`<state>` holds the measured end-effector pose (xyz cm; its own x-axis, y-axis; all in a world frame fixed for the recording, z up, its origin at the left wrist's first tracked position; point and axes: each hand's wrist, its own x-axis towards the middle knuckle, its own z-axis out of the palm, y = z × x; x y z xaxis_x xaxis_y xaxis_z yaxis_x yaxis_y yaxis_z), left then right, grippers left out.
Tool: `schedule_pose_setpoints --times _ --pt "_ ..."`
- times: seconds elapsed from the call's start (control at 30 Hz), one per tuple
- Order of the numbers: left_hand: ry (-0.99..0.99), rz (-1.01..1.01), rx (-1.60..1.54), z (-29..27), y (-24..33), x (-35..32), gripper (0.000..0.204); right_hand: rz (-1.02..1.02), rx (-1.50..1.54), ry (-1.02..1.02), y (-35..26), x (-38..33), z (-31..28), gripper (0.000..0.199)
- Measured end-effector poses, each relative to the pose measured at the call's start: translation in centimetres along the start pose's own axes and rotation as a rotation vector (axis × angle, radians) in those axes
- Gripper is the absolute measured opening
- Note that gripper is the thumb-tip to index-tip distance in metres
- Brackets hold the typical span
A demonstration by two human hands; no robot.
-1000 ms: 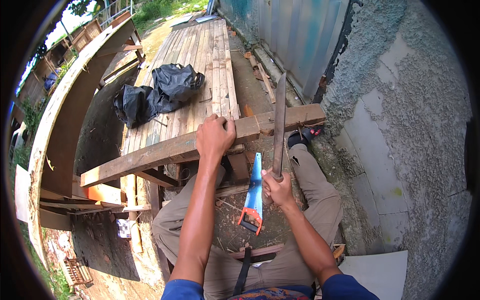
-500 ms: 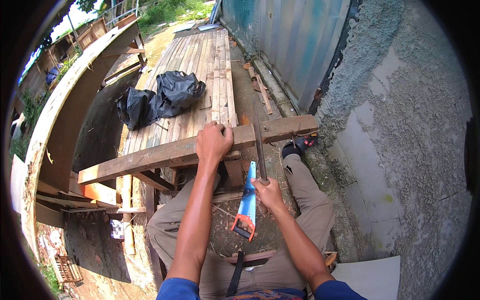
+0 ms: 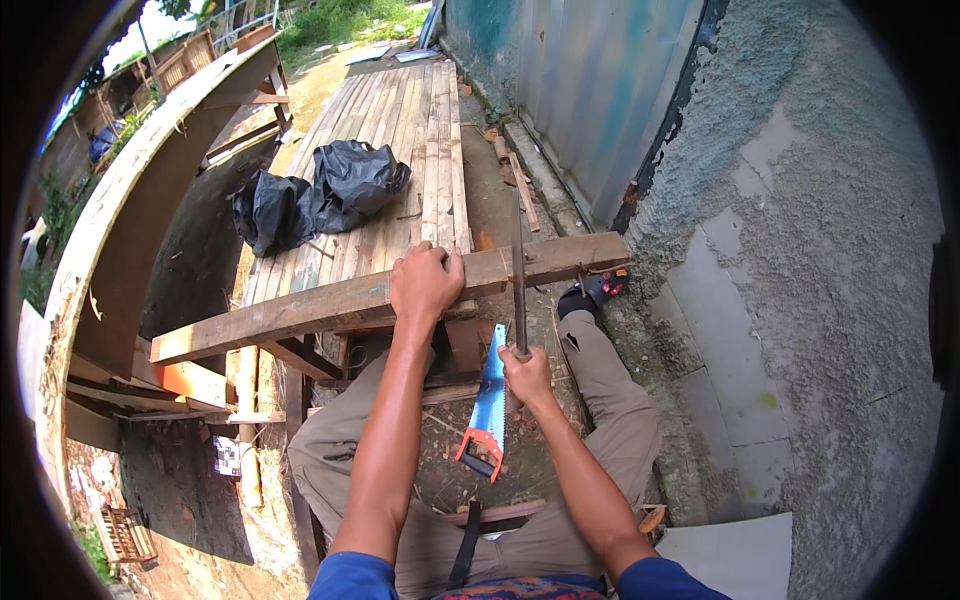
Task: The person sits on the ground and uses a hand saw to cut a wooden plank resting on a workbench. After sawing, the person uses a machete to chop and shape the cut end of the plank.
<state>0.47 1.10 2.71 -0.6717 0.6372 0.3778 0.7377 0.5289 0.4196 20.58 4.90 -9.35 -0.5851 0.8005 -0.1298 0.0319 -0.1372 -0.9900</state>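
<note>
A long squared wooden beam (image 3: 330, 308) lies crosswise in front of me, its right part reaching toward the wall. My left hand (image 3: 426, 283) is closed over the beam's top, left of the blade. In my right hand (image 3: 527, 376) is the handle of a long, narrow machete-like blade (image 3: 519, 290), which points away from me and crosses the beam. Whether its edge has cut in, I cannot tell. Below the beam, between my legs, a handsaw (image 3: 486, 405) with a blue blade and orange-black handle lies untouched.
Black plastic bags (image 3: 355, 183) lie on a slatted wooden platform (image 3: 400, 110) beyond the beam. A curved wooden panel (image 3: 140, 190) stands on the left. A rough grey wall (image 3: 800, 300) closes the right side. My shod foot (image 3: 592, 293) is under the beam's right end.
My right hand has shifted slightly left and away from me, and the blade, tilted before, now stands nearly straight across the beam. My left hand keeps its place on the beam.
</note>
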Motion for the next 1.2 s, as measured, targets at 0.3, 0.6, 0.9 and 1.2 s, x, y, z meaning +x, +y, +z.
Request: schedule_pose_setpoints --times 0.3,0.6,0.9,1.2 --pt "0.018 -0.002 -0.018 -0.5 -0.4 0.2 0.039 -0.072 0.392 -0.045 -8.6 -4.8 0.7 0.026" --pt "0.015 0.019 -0.009 0.1 0.8 0.1 0.038 0.170 0.106 -0.097 -0.5 0.9 0.1 0.031" --pt "-0.019 -0.026 -0.020 -0.3 -0.4 -0.4 0.041 -0.207 0.294 -0.051 -12.6 -5.2 -0.5 0.028" --pt "0.025 0.008 -0.035 0.0 0.6 -0.2 0.038 0.243 0.237 -0.160 -1.2 0.8 -0.4 0.029"
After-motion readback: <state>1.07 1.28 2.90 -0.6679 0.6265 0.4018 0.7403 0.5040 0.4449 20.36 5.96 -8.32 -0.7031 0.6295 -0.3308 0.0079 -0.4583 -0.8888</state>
